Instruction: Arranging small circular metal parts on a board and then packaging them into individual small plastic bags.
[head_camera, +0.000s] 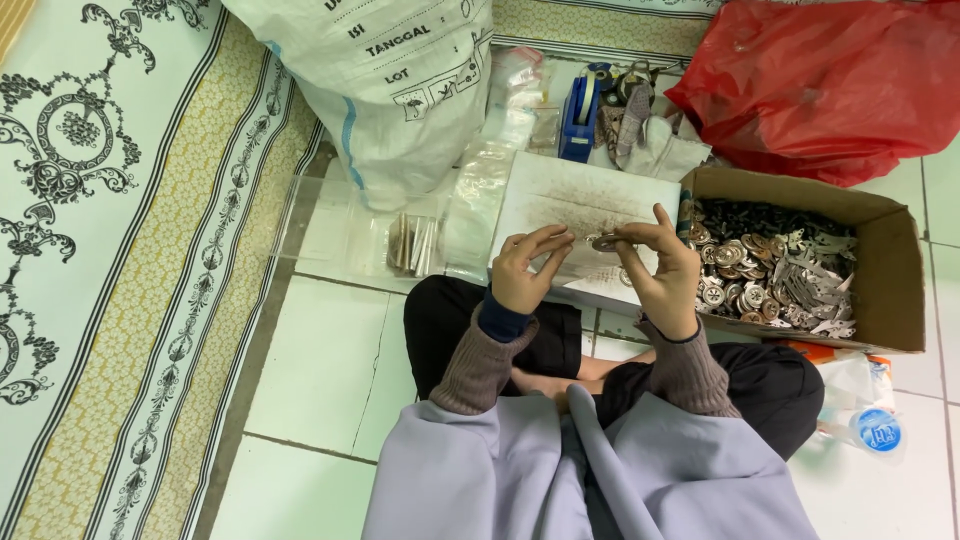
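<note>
My left hand (528, 268) and my right hand (662, 268) are raised together above my crossed legs, fingertips meeting. Between them they pinch a small round metal part (605, 242). Just beyond the hands lies a smudged white sheet (585, 200) on the floor. To the right of my right hand stands an open cardboard box (895, 290) filled with several small metal parts (770, 275), round pieces and flat silvery ones.
A large white woven sack (385, 80) stands at the back, a red plastic bag (820, 85) at the back right. Clear plastic bags (350, 230) and a blue tape dispenser (577, 115) lie beyond the sheet. A patterned mat (110, 250) covers the left; a plastic bottle (870, 425) lies at the right.
</note>
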